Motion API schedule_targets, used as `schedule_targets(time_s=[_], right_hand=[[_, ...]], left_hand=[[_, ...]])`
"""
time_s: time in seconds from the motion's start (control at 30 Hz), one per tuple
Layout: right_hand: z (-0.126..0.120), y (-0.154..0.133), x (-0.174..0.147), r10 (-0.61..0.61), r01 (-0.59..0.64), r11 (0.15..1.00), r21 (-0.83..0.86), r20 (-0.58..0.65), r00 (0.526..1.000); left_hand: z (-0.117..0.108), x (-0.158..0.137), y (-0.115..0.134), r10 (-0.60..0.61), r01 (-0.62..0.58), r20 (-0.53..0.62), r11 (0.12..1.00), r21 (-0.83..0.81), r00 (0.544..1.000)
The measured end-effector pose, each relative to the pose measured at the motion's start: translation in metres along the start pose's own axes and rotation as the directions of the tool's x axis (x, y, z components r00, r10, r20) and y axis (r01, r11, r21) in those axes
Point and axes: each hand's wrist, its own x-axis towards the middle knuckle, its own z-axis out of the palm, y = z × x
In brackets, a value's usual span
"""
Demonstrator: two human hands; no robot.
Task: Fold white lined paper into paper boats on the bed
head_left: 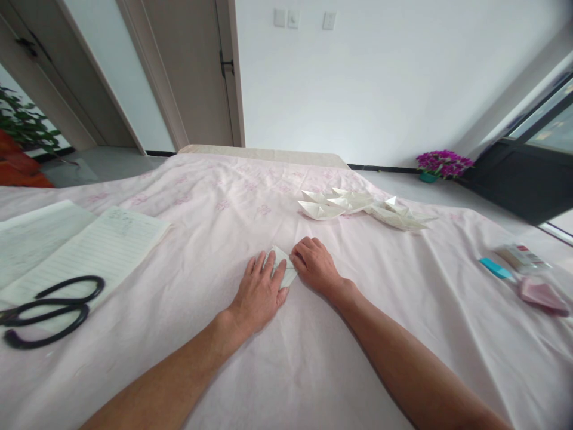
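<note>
A small folded piece of white paper (280, 258) lies on the pink cloth in front of me, partly hidden under my hands. My left hand (260, 291) rests flat on it with the fingers spread. At the paper's right edge, my right hand (316, 263) is closed, its fingertips curled down and pinching that edge. Beyond my right hand sits a group of several folded paper boats (322, 209), clustered close together.
An open lined notebook (129, 239) lies at left with black-handled scissors (58, 307) across it. At right are a light blue block (495, 269), a clear-wrapped packet (523, 258) and a pink object (542, 296). The floral cloth (215, 179) is wrinkled.
</note>
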Motion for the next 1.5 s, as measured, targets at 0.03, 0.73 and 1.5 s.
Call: schedule_targets(time_s=[0.03,0.73,1.5], right_hand=[[0.0000,0.0001,0.0000,-0.001,0.001,1.000,0.001,-0.001,1.000],[0.0031,0.0023,-0.0002,-0.002,0.002,1.000,0.000,-0.011,1.000],[0.0035,0.0023,-0.0003,-0.004,0.004,1.000,0.010,-0.013,1.000]], left_hand=[[0.0000,0.0000,0.0001,0.000,0.000,-0.001,1.000,-0.001,1.000],[-0.0011,0.0013,0.0006,0.004,-0.004,0.015,1.000,0.002,1.000],[0.0005,0.0002,0.0002,0.003,-0.003,0.008,1.000,0.007,1.000]])
